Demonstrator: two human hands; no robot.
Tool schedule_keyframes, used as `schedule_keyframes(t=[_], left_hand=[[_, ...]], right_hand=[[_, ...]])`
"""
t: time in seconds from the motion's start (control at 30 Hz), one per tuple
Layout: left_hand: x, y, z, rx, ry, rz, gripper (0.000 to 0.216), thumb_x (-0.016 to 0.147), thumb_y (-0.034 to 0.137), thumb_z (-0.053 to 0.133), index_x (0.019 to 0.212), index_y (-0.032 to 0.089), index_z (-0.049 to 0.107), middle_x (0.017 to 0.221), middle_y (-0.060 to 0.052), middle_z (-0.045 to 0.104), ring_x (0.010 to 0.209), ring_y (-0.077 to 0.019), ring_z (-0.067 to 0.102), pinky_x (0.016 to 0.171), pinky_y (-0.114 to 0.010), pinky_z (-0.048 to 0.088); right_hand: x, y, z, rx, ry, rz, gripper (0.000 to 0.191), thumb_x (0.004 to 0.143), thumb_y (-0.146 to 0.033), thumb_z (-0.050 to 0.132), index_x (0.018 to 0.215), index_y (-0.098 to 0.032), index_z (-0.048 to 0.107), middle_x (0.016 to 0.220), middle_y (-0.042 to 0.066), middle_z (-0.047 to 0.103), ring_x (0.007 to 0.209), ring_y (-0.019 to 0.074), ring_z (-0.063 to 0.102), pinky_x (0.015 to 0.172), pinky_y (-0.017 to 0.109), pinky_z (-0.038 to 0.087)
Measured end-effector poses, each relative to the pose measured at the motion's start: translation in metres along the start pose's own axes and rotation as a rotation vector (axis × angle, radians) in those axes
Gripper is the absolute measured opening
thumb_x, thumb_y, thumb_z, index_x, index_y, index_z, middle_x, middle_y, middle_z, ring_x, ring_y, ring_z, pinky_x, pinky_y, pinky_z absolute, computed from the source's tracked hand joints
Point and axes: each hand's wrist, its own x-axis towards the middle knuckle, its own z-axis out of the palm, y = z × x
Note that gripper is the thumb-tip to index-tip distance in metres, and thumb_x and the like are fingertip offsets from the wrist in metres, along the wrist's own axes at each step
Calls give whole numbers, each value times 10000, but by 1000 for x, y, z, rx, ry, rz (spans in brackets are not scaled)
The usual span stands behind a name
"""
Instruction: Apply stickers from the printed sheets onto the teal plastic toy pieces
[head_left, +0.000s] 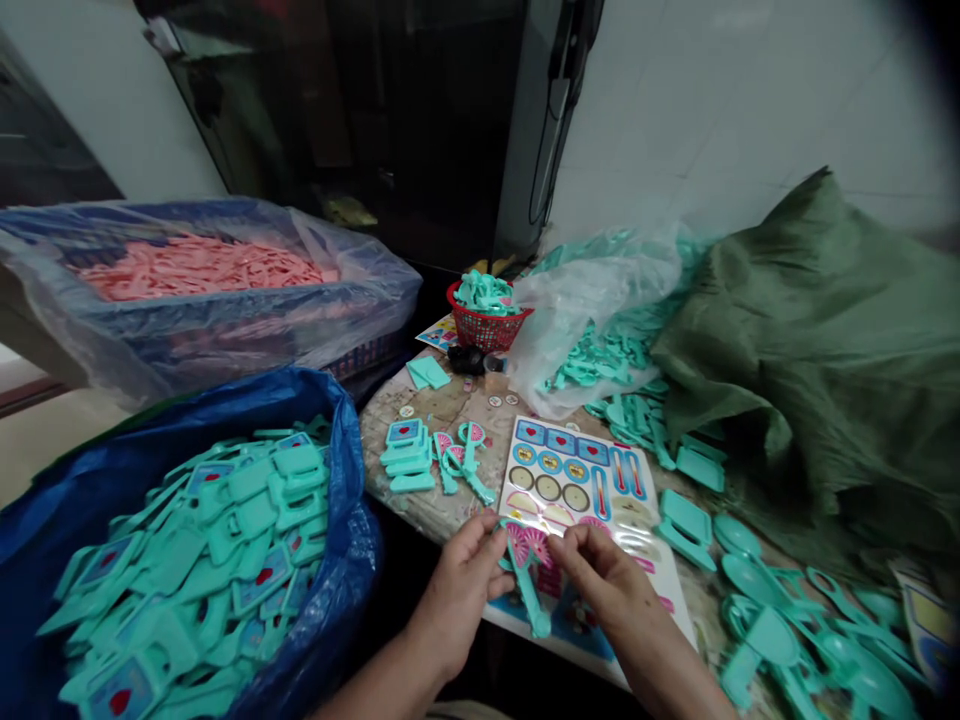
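Note:
My left hand pinches a teal plastic toy piece with a long handle and a pink fan-shaped dial at its top. My right hand has thumb and forefinger closed on the edge of a pink fan-shaped sticker, right against the toy piece. Beneath both hands lies a sticker sheet with hearts, round faces, circles and thermometers. Just beyond my left hand are several similar teal pieces with pink dials. Beside them sits a small stack of teal heart-screen pieces.
At left, a blue bag is full of teal pieces; behind it, a plastic-lined crate holds pink parts. A red basket, a clear bag and a green sack stand at the back. Loose teal toys cover the right side.

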Motion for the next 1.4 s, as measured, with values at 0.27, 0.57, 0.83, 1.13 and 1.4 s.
schedule_keyframes(t=[0.27,0.57,0.83,1.13,1.4], left_hand=[[-16,10,6,-98,-67,46,312,834,371,538,1070,167,562,1014,-87,643,904,-207,627,810,-343,475],[-20,13,3,-164,-81,36,314,838,328,542,1098,153,537,1020,-106,653,886,-228,645,816,-395,488],[-16,13,-1,-31,5,50,352,792,403,568,1048,161,559,931,-72,652,808,-195,631,729,-324,493],[-1,2,-2,115,102,90,409,682,437,653,988,177,576,856,-16,590,768,-149,552,632,-223,436],[-7,5,-3,110,95,115,383,697,449,642,955,172,581,835,-27,624,771,-166,578,658,-246,450]], right_hand=[[-7,-2,3,87,42,42,366,731,-530,615,676,-213,441,534,-79,413,456,76,336,431,202,282],[-8,-9,-11,2,203,32,372,690,-546,639,655,-210,483,550,-55,444,485,96,372,458,217,325],[-28,-18,5,14,13,-16,329,740,-512,601,670,-216,477,614,-41,473,559,110,421,527,216,383],[-39,-15,51,-364,-190,-220,263,775,-441,549,681,-223,436,554,-53,459,492,108,424,454,212,341],[-37,-7,41,-736,-9,-477,264,799,-496,535,762,-239,486,712,20,579,616,182,540,543,282,420]])
